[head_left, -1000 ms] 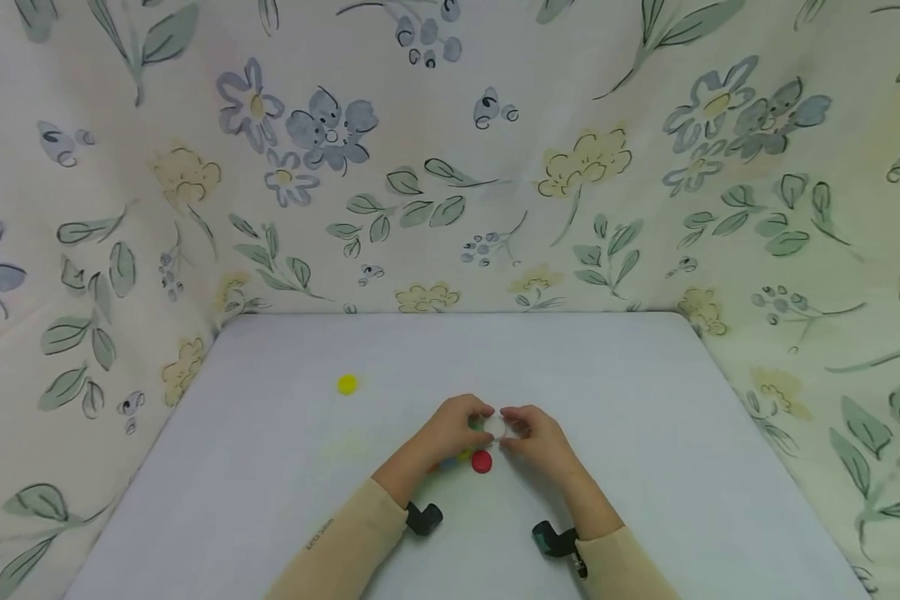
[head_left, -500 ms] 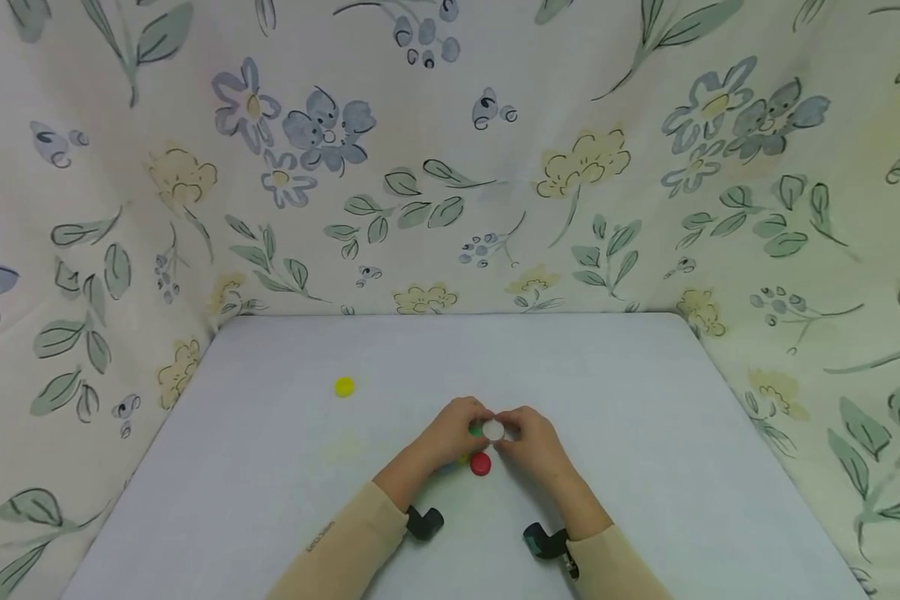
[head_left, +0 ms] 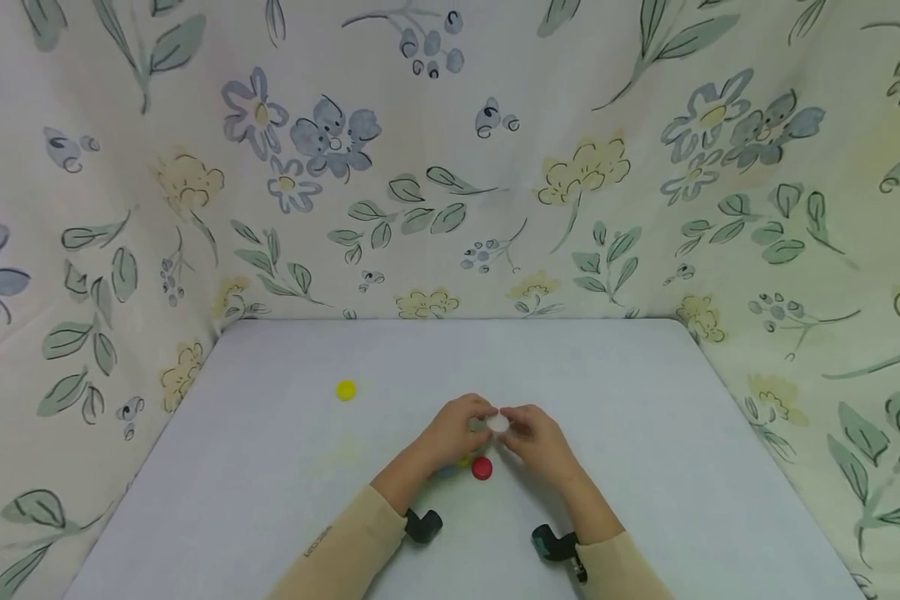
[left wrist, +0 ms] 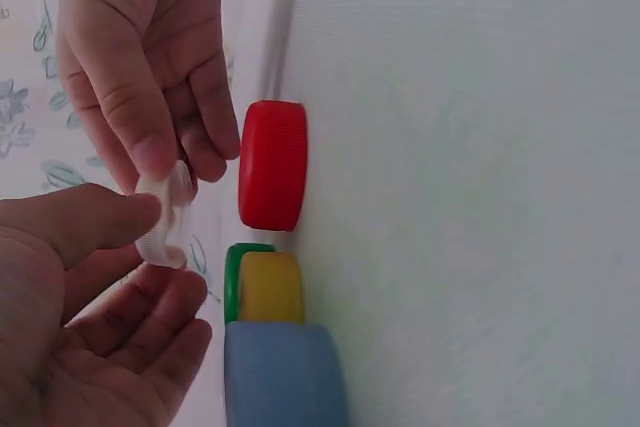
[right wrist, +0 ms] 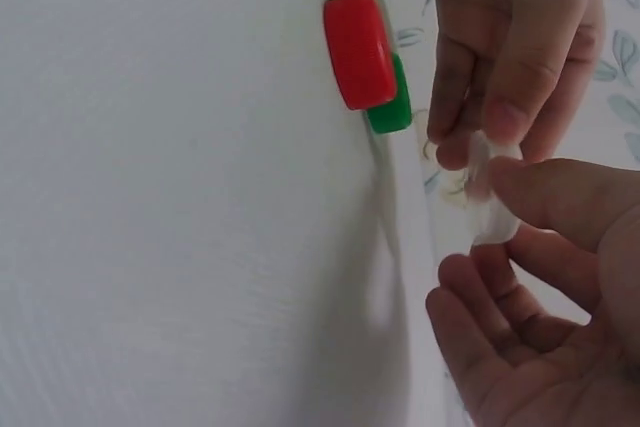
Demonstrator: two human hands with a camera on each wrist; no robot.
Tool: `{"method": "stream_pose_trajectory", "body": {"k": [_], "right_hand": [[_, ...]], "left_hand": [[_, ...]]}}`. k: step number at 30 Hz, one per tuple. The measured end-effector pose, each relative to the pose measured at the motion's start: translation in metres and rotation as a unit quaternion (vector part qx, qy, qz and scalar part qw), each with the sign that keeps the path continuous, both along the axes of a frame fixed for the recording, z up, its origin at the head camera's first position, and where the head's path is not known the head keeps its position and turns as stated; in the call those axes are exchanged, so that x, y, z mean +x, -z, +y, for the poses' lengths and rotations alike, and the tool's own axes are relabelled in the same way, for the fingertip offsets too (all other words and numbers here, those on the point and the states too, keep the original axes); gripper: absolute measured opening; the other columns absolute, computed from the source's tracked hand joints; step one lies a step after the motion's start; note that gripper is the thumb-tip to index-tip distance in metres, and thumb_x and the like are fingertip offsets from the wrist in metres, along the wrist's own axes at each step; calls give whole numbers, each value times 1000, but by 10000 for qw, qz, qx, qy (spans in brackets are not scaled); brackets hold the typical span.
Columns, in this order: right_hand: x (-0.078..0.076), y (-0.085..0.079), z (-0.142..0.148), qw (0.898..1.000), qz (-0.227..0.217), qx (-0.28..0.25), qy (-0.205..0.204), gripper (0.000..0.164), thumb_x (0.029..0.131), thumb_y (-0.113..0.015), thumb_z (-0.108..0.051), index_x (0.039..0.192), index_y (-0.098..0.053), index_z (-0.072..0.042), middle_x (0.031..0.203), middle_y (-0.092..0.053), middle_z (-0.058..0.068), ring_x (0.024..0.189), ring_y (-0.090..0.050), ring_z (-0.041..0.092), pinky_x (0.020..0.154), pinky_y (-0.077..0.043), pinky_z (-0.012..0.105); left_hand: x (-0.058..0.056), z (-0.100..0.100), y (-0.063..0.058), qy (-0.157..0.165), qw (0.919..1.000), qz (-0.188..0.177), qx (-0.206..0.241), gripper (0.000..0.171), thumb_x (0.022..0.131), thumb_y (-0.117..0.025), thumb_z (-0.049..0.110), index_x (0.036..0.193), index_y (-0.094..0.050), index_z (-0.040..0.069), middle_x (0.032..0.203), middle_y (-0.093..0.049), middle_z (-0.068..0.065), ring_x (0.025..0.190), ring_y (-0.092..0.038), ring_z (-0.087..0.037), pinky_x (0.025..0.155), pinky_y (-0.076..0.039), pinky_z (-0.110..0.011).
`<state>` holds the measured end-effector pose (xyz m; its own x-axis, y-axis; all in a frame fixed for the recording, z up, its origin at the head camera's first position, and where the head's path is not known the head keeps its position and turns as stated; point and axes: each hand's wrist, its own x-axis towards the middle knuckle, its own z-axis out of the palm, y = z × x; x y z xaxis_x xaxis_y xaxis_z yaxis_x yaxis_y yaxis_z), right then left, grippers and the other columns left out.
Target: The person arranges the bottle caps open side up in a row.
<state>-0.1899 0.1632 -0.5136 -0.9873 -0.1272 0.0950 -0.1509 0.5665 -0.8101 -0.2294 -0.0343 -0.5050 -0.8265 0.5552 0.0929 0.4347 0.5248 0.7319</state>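
While left hand [head_left: 453, 429] and right hand [head_left: 542, 442] pinch white cap [head_left: 498, 423], grips narrow, we hold it midway, roughly level.

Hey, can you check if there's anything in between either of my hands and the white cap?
Nothing visible is. Your left hand and right hand both pinch the white cap directly. The red cap sits on the table nearer you, outside both grips.

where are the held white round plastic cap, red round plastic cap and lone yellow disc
Held white round plastic cap [head_left: 498, 424], head view, visible face
Red round plastic cap [left wrist: 273, 167], left wrist view, ridged side
Lone yellow disc [head_left: 346, 390], head view, top face
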Motion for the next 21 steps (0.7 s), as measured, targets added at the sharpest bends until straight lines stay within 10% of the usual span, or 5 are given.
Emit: {"method": "stream_pose_trajectory", "body": {"k": [21], "right_hand": [[-8,-24,-16,9953,51,-750,609,26,105,-61,-22,109,-76,-1,87,-73,4,81,-68,18,76,-58,32]], "left_hand": [[2,-5,-15,-872,9769,-798,1780,26,105,-62,25,112,-77,5,90,-74,-1,82,-71,-12,79,-59,-29]]}}
